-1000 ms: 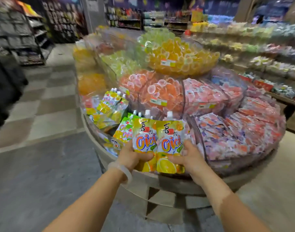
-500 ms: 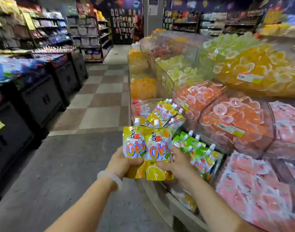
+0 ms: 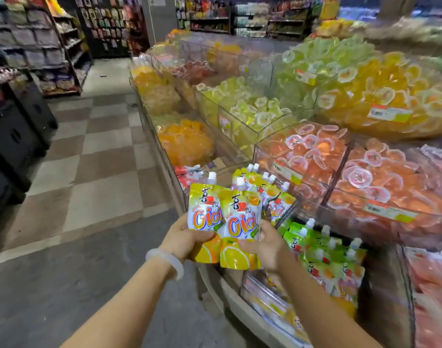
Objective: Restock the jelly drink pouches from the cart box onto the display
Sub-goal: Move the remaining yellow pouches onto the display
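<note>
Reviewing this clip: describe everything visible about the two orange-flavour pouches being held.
The two orange pouches are glossy foil-like spouted packs, yellow with orange lettering, orange-slice art low down and white screw caps on top. They stand upright, side by side and overlapping, the right one in front. The left hand grips the left pouch's lower part, the right hand the right one's. They are held in front of the display bin of matching pouches.
</note>
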Motion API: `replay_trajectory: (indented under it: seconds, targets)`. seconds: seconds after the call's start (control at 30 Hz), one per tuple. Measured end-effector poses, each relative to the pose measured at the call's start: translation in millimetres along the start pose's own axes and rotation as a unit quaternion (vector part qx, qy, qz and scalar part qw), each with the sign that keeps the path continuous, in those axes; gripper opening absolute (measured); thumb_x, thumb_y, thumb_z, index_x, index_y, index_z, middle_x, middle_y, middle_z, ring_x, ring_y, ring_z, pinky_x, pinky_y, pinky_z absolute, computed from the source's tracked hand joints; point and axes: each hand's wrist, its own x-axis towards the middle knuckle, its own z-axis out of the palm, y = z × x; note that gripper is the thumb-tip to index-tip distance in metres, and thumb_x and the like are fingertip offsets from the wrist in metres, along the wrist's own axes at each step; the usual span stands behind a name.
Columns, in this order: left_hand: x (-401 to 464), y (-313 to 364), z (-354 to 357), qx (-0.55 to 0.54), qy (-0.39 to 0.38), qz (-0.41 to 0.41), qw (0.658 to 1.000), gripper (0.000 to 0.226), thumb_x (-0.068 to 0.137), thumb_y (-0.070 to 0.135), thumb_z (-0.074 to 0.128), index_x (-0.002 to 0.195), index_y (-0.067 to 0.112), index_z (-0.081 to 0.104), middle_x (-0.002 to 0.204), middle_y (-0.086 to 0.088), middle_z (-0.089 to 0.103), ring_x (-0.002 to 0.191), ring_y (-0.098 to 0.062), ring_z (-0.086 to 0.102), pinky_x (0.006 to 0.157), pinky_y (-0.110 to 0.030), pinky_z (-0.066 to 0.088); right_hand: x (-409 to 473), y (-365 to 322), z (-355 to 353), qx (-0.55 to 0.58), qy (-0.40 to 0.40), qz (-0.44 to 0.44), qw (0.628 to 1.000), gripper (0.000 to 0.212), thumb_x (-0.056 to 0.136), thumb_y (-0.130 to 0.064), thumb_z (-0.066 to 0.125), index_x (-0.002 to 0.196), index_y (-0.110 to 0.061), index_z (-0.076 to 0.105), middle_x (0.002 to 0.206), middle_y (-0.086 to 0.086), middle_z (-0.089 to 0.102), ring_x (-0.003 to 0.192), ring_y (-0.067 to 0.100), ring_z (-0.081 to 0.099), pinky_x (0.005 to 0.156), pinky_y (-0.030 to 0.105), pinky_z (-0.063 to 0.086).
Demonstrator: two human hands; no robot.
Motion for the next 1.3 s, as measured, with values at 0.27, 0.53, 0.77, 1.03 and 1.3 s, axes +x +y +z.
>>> replay_trajectory:
  seconds: [0.27, 0.53, 0.77, 1.03, 1.3]
  targets:
    - [112.4, 13.3, 24.5, 0.022, -0.068, -0.029, 0.997, 0.043, 0.072, -0.020, 0.063, 0.109, 0.002, 0.061, 0.075, -0.006, 0.072, 0.068, -0.024, 0.067, 0.065, -0.035, 0.058, 76.6, -9.0, -5.0, 0.005, 0.171, 0.018, 0.985, 0.041, 0.068, 0.000, 0.072, 0.095, -0.025, 0.054, 0.114, 0.029, 0.056, 0.091, 0.033, 0.061, 0.070, 0.036, 0.049]
    - [188.3, 14.1, 49.9, 0.107, -0.173, -0.068, 0.977, 0.049, 0.037, 0.008, 0.084, 0.084, 0.022, 0.076, 0.078, 0.002, 0.072, 0.080, -0.023, 0.062, 0.070, -0.030, 0.056, 102.2, -7.4, -1.9, 0.014, 0.341, 0.022, 0.940, 0.032, 0.082, 0.000, 0.064, 0.105, -0.018, 0.052, 0.099, 0.004, 0.060, 0.089, 0.021, 0.057, 0.074, 0.029, 0.046]
    - [227.6, 8.5, 43.9, 0.215, -0.282, -0.105, 0.929, 0.057, 0.062, 0.008, 0.082, 0.114, 0.014, 0.060, 0.103, -0.007, 0.070, 0.096, -0.027, 0.064, 0.089, -0.047, 0.053, 130.8, 16.3, 27.4, 0.073, 0.535, 0.034, 0.841, 0.042, 0.062, -0.012, 0.060, 0.103, -0.021, 0.058, 0.092, 0.008, 0.070, 0.077, 0.020, 0.062, 0.071, 0.037, 0.053]
    - [228.7, 4.7, 44.5, 0.463, -0.308, 0.121, 0.822, 0.085, 0.076, 0.011, 0.075, 0.145, 0.008, 0.025, 0.140, -0.010, 0.043, 0.125, -0.026, 0.048, 0.099, -0.029, 0.038, 136.0, 12.8, 48.8, -0.147, 0.564, 0.154, 0.798, 0.077, 0.088, -0.011, 0.054, 0.150, -0.010, 0.009, 0.140, 0.010, 0.046, 0.124, 0.027, 0.050, 0.101, 0.041, 0.043]
    - [223.6, 16.6, 28.0, 0.684, -0.329, 0.306, 0.575, 0.109, 0.069, 0.045, 0.077, 0.148, 0.028, 0.005, 0.150, -0.015, 0.010, 0.121, -0.025, 0.043, 0.100, -0.031, 0.043, 118.4, 14.5, 66.6, -0.376, 0.428, 0.226, 0.790, 0.093, 0.089, -0.021, 0.057, 0.150, -0.019, -0.013, 0.158, 0.013, -0.011, 0.148, 0.029, 0.002, 0.116, 0.031, 0.018]
